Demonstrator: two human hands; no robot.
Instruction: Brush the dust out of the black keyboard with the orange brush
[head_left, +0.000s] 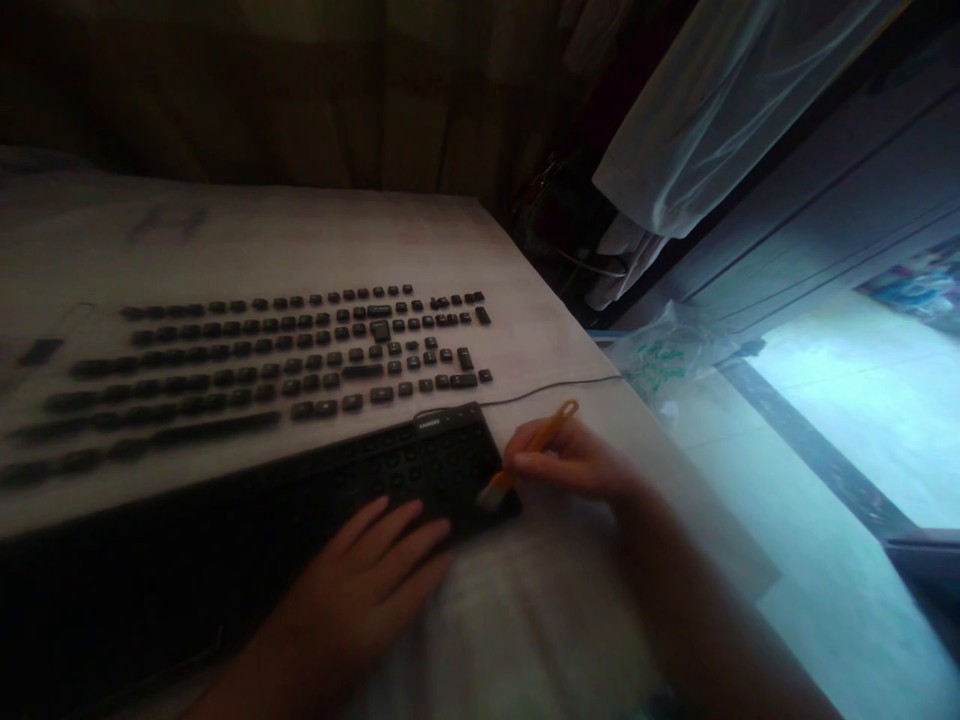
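Note:
A black keyboard base [300, 500] with its keycaps off lies across the table's near part. On its right part rests my left hand [375, 575], palm down with the fingers spread and nothing held. My right hand [566, 460] pinches the orange handle of a small brush [547, 430]. The pale bristles of the brush touch the right end of the keyboard base, near its lower corner. Beyond the base, many loose black keycaps [381, 330] are laid out in rows on the pale tabletop.
The pale table [300, 235] ends at a right edge. A thin cable [555, 385] runs from the keyboard over that edge. A clear plastic bag [660, 350] with green bits is beside the table. A small dark object [41, 351] lies far left. White cloth [675, 150] hangs at upper right.

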